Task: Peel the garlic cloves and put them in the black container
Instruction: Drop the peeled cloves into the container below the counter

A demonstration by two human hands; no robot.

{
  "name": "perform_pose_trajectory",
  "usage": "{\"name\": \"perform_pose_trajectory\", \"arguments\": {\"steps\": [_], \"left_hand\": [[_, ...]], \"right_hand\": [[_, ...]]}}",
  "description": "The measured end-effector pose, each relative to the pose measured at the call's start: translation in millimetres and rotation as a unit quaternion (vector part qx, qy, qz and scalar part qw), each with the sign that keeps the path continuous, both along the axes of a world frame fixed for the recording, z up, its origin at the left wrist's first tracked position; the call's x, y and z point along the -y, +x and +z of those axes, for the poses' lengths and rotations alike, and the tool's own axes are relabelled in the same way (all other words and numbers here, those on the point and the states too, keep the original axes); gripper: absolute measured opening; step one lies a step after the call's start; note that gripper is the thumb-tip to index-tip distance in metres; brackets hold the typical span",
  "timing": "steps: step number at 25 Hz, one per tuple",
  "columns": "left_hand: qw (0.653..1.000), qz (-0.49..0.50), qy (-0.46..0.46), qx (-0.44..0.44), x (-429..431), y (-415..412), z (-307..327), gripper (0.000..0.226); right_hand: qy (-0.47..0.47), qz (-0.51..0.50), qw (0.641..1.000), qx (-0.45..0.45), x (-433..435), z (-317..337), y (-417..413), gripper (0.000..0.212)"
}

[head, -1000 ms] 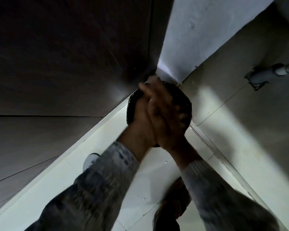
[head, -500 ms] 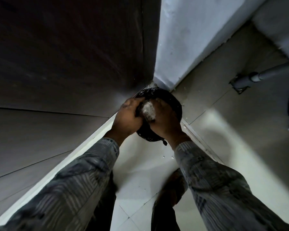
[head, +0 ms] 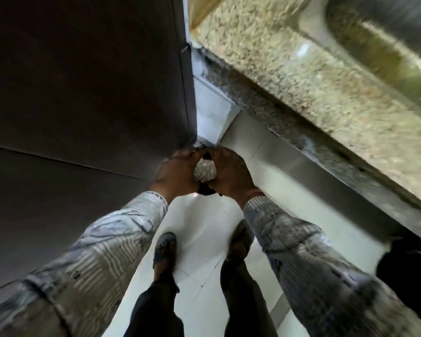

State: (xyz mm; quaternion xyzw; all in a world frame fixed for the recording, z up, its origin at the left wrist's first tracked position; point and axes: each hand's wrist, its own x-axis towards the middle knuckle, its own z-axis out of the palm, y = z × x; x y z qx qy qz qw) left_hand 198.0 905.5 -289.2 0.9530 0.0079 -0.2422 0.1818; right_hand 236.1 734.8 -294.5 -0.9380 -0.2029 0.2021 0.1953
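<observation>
My left hand [head: 176, 172] and my right hand [head: 231, 175] are cupped together around a pale, papery lump [head: 204, 171]; whether it is garlic or loose skins is too blurred to tell. Under the hands sits a round black container [head: 206, 190] on the floor, in the corner between the dark cabinet and the counter base. Only slivers of it show below and above [head: 201, 148] my fingers; its inside is hidden.
A dark cabinet door [head: 83, 105] fills the left. A speckled stone counter [head: 301, 76] with a steel sink [head: 379, 42] runs along the upper right. My sandalled feet [head: 164, 249] stand on white floor tiles [head: 204, 227]. A dark object [head: 404, 266] sits low at the right.
My hands went from pressed flat together over the black container to cupping the pale lump. The view has pulled back and up, bringing the counter, the sink and my feet into sight.
</observation>
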Motion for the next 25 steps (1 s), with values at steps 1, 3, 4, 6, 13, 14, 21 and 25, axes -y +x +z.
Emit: {"name": "perform_pose_trajectory", "arguments": {"steps": [1, 3, 4, 6, 13, 14, 21, 25], "left_hand": [[1.000, -0.015, 0.001, 0.019, 1, -2, 28, 0.093], [0.997, -0.052, 0.006, 0.054, 3, -5, 80, 0.092], [0.995, -0.074, 0.011, 0.064, 4, -7, 105, 0.093], [0.989, -0.123, 0.014, 0.081, 12, -10, 158, 0.095], [0.945, -0.294, -0.007, 0.145, 95, -17, 313, 0.105], [0.935, -0.316, -0.015, 0.157, 114, -18, 332, 0.105], [0.860, -0.449, -0.058, 0.236, 280, -37, 421, 0.107], [0.822, -0.510, -0.078, 0.240, 383, -58, 443, 0.107]], "right_hand": [[-0.014, -0.015, 1.000, 0.003, 4, 26, -7, 0.093], [-0.046, -0.043, 0.998, 0.017, 14, 77, -23, 0.094], [-0.057, -0.058, 0.996, 0.026, 21, 103, -32, 0.095], [-0.073, -0.097, 0.992, 0.046, 38, 160, -53, 0.094], [-0.122, -0.288, 0.946, 0.088, 134, 319, -133, 0.104], [-0.126, -0.316, 0.935, 0.097, 152, 338, -147, 0.105], [-0.145, -0.483, 0.853, 0.135, 276, 419, -235, 0.105], [-0.162, -0.537, 0.814, 0.151, 350, 440, -273, 0.103]]}}
